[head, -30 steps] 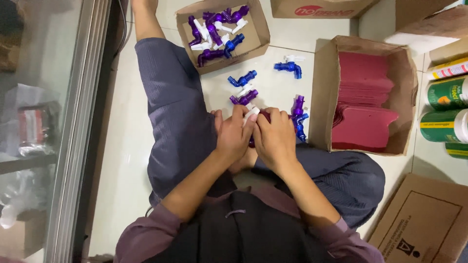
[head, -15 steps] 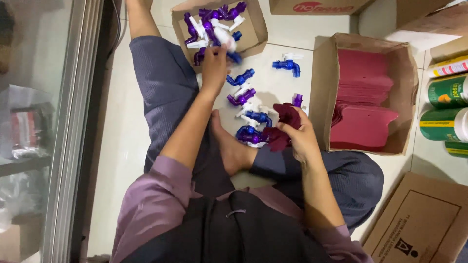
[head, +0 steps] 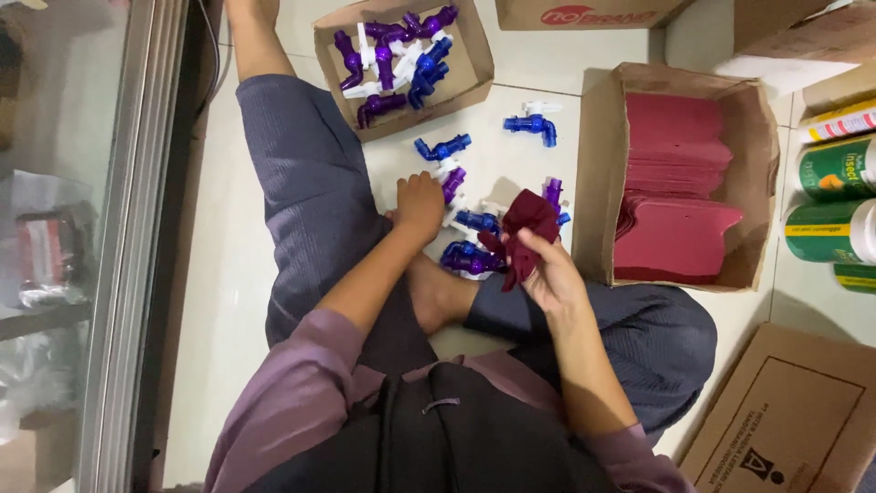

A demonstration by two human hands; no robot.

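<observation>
the left hand (head: 421, 203) comes first, lying knuckles-up on the floor with its fingers curled down onto a purple plastic tap (head: 453, 182); whether they have closed fully around it i cannot tell. just beyond its fingertips lies a blue tap (head: 443, 147), and further ahead stands the small open carton (head: 406, 55) heaped with more purple and blue taps, its near wall facing the hand, so the way forward is short and unblocked. between the two hands a cluster of loose taps (head: 474, 239) crowds the tile (little bare floor there). the right hand (head: 550, 274) is raised, palm up, fingers partly closed, pinching a dark red card piece (head: 527, 233) above that cluster, likely kept up to stay clear of the pieces below. just right of it rises the tall cardboard wall of the larger box (head: 598, 183) holding stacked red cards (head: 675, 192), hemming that side. one blue tap (head: 534, 123) lies alone ahead, with open tile around it.
</observation>
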